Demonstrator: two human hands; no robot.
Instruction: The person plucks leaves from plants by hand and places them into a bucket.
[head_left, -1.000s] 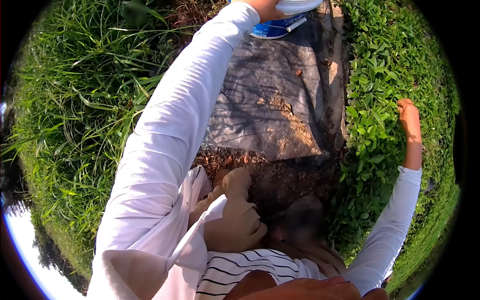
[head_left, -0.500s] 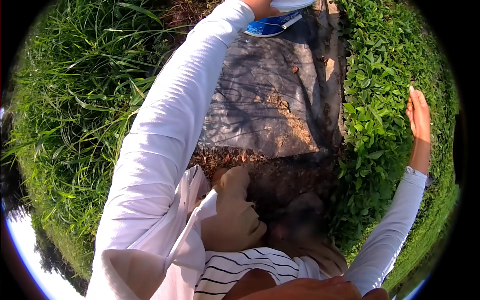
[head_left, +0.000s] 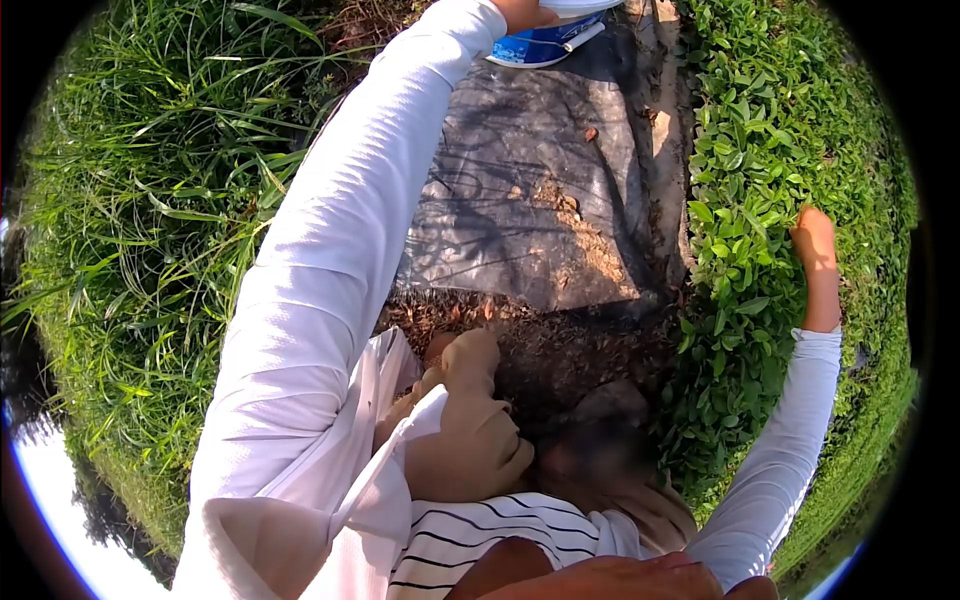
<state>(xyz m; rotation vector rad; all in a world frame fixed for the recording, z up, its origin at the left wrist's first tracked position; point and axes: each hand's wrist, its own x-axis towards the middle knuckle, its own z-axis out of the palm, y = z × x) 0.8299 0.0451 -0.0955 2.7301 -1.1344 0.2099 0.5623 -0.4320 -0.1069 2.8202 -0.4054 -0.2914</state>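
Note:
At the top edge, my left hand (head_left: 522, 14) is at the white rim of a blue and white bucket (head_left: 532, 48), with the thumb against the rim; most of its fingers are cut off by the frame. The bucket has a wire handle with a white grip (head_left: 584, 37). Over on the right, my right hand (head_left: 815, 238) is closed at the top of a leafy green hedge (head_left: 745, 215). Its fingers curl down toward the leaves, and what they hold is too small to tell.
Dark sheeting (head_left: 490, 190) with dry soil and a brown leaf on it covers the ground between hedge and tall grass (head_left: 170, 200). A pale edging strip (head_left: 662, 150) runs beside the hedge. My bent leg (head_left: 465, 430) is below the sheeting, near bare soil (head_left: 570, 360).
My right hand rose from the hedge with its fingers extended, then came back down to the leaves and closed. My left hand stays at the bucket, which sits slightly higher and further left in view.

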